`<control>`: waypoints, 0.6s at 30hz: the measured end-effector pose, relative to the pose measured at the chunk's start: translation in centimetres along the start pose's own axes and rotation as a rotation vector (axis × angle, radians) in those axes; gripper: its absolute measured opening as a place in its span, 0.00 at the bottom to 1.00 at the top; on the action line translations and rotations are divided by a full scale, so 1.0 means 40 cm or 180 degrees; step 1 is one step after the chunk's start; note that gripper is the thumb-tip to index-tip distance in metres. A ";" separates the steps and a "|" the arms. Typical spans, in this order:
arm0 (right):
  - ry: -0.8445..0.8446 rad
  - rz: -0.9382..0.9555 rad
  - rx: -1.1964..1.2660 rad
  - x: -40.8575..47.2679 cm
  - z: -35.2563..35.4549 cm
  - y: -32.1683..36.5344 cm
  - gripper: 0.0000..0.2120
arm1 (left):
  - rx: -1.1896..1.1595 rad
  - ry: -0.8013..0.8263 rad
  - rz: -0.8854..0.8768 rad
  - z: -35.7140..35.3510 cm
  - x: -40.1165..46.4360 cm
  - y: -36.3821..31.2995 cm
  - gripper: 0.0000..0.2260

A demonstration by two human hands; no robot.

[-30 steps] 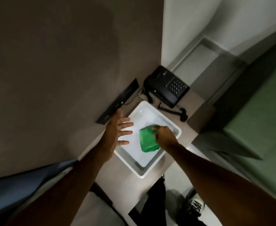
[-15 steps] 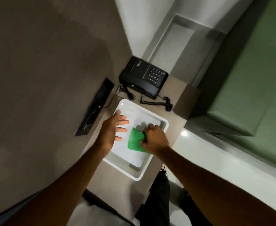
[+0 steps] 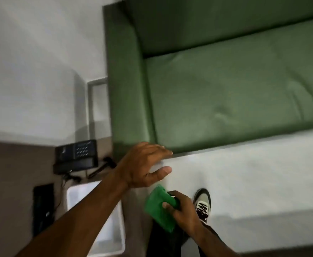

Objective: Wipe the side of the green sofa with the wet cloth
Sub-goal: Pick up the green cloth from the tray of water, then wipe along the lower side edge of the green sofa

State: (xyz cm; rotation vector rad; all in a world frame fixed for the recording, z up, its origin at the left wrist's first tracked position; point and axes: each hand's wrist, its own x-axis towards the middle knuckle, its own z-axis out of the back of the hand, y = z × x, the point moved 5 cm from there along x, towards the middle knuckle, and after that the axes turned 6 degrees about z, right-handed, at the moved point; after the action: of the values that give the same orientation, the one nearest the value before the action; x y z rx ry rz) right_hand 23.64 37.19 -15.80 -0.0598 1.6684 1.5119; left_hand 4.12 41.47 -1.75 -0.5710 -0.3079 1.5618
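At the far left a black wall panel (image 3: 43,210) sits low on the brown wall. Beside it, a black telephone (image 3: 76,156) rests on the bench (image 3: 103,175), with a white tub (image 3: 96,219) nearer the viewer, partly hidden by the left forearm. The left hand (image 3: 142,166) reaches out empty, fingers loosely spread, at the front corner of the green sofa (image 3: 226,89), by its armrest. Lower right, the right hand (image 3: 181,208) pinches the folded green cloth (image 3: 159,210) between thumb and fingers, held clear of the sofa above a dark trouser leg. A sneaker (image 3: 203,203) stands on the pale floor (image 3: 254,173).
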 end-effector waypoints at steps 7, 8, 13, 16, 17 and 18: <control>-0.1217 -0.0554 0.1517 0.028 0.186 -0.229 0.19 | 0.0032 0.0958 -0.0047 -0.185 0.324 -0.121 0.33; -0.1351 -0.0628 0.1722 0.038 0.199 -0.260 0.21 | -0.0041 0.1015 0.0016 -0.213 0.360 -0.121 0.31; -0.1676 -0.0918 0.2285 0.097 0.214 -0.369 0.18 | -0.0202 0.1181 0.0082 -0.334 0.489 -0.100 0.28; -0.2123 -0.1097 0.2484 0.142 0.190 -0.400 0.12 | -0.0164 0.1470 -0.0110 -0.416 0.528 -0.076 0.28; -0.2258 -0.1131 0.2526 0.162 0.179 -0.399 0.13 | -0.0171 0.1505 -0.0185 -0.435 0.537 -0.066 0.28; -0.2415 -0.1175 0.2554 0.184 0.164 -0.404 0.14 | -0.0145 0.1548 -0.0293 -0.459 0.549 -0.055 0.27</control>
State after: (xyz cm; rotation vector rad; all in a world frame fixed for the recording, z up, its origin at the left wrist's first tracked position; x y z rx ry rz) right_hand 31.52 41.98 -32.31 0.5395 1.3959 0.4130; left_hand 15.89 60.61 -19.62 -0.9350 0.0010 1.2818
